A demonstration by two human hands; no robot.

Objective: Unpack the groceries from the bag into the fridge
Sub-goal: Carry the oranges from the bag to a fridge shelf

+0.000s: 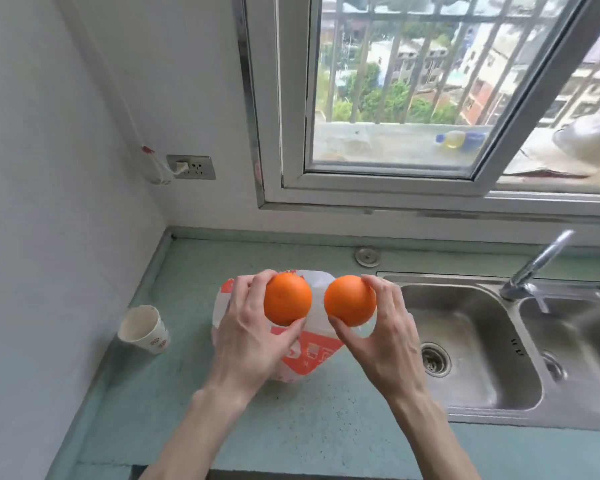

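Note:
A white plastic bag [312, 355] with orange print lies on the green countertop [291, 420], partly hidden behind my hands. My left hand [246, 334] grips one orange [287, 298] between thumb and fingers, held above the bag. My right hand [387, 327] grips a second orange [350, 300] the same way, just to the right of the first. The two oranges sit side by side with a small gap between them. No fridge is in view.
A paper cup [144, 330] lies tilted on the counter at the left, near the wall. A steel double sink [482, 348] with a faucet [534, 265] fills the right side. Behind stands a window [395, 98]; a wall socket [191, 167] is at the left.

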